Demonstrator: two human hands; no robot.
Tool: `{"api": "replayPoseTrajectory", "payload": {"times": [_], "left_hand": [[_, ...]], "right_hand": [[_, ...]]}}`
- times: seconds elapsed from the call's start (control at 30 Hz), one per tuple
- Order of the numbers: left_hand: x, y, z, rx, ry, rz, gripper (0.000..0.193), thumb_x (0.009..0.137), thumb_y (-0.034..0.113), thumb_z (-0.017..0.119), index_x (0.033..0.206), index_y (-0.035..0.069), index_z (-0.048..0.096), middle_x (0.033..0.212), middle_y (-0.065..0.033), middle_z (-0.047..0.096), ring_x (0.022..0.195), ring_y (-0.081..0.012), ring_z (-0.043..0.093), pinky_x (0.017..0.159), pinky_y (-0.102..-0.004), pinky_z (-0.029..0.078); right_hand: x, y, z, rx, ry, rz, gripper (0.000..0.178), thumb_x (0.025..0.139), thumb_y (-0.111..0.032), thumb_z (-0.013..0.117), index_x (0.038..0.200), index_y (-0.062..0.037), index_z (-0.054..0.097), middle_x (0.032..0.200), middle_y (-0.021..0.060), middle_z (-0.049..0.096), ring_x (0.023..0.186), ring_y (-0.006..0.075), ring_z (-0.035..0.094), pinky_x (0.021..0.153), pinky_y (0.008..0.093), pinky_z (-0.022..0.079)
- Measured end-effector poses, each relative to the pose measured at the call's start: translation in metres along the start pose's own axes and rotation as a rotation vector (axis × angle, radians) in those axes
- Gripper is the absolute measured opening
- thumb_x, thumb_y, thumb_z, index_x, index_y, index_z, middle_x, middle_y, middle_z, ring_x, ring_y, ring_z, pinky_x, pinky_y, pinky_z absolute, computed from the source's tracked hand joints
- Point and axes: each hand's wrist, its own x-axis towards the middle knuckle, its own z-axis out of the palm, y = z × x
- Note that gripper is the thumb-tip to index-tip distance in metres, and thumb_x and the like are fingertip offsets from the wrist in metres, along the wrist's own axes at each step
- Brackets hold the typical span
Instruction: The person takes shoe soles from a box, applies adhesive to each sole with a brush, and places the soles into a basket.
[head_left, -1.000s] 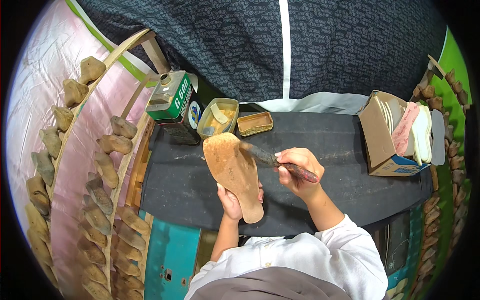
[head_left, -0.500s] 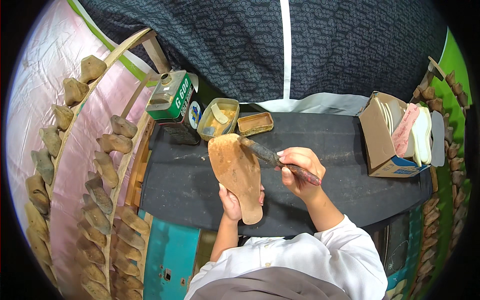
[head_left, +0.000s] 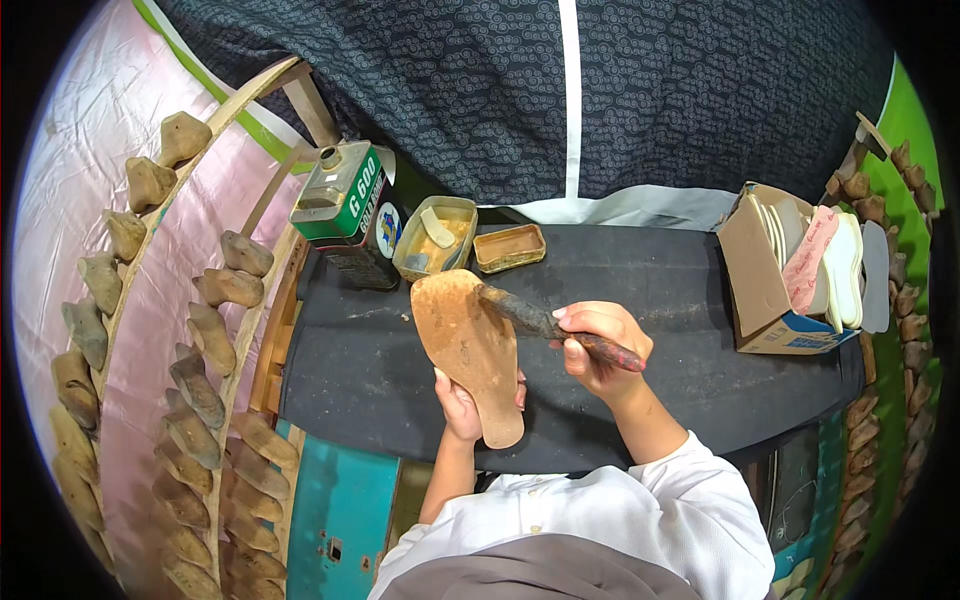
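My left hand holds a brown shoe insole by its narrow lower part, thumb on one edge and fingertips at the other. The insole's wide end points away from me, its surface mottled with darker patches. In my right hand is a dark, crusted brush, pinched between thumb and fingers, its reddish handle end sticking out to the right. The brush's tip meets the insole near the upper right edge; its bristles are too caked to make out.
Beyond the insole stand a green metal can, a tub with a pale scraper-like piece inside, and a shallow tray. A cardboard box of insoles sits right on the black table. Racks of wooden shoe lasts flank both sides.
The insole has shifted slightly left. The brush tip has moved a little down along the insole's upper right part, and the brush lies at a flatter angle.
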Motion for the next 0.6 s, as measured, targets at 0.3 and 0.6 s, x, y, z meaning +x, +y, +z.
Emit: {"api": "replayPoseTrajectory", "payload": {"times": [0.3,0.6], "left_hand": [[0.006,-0.001,0.002,0.054,0.128,0.093,0.084,0.083,0.071,0.012,0.117,-0.001,0.041,0.083,-0.0177,0.058,0.058,-0.0246,0.058,0.051,-0.0346,0.050],[0.010,0.002,0.001,0.186,0.243,0.208,0.084,0.083,0.070,0.009,0.115,-0.001,0.042,0.071,-0.0166,0.058,0.060,-0.0256,0.059,0.052,-0.0358,0.050]], "right_hand": [[-0.021,0.000,0.002,-0.024,-0.029,0.042,0.018,0.071,-0.002,0.067,0.087,-0.0018,0.059,0.080,0.0088,0.061,0.070,0.0216,0.063,0.062,0.0290,0.053],[-0.030,-0.003,0.002,0.032,-0.077,0.141,0.011,0.074,-0.003,0.062,0.084,-0.0015,0.058,0.077,0.0090,0.062,0.069,0.0199,0.061,0.062,0.0274,0.050]]}}
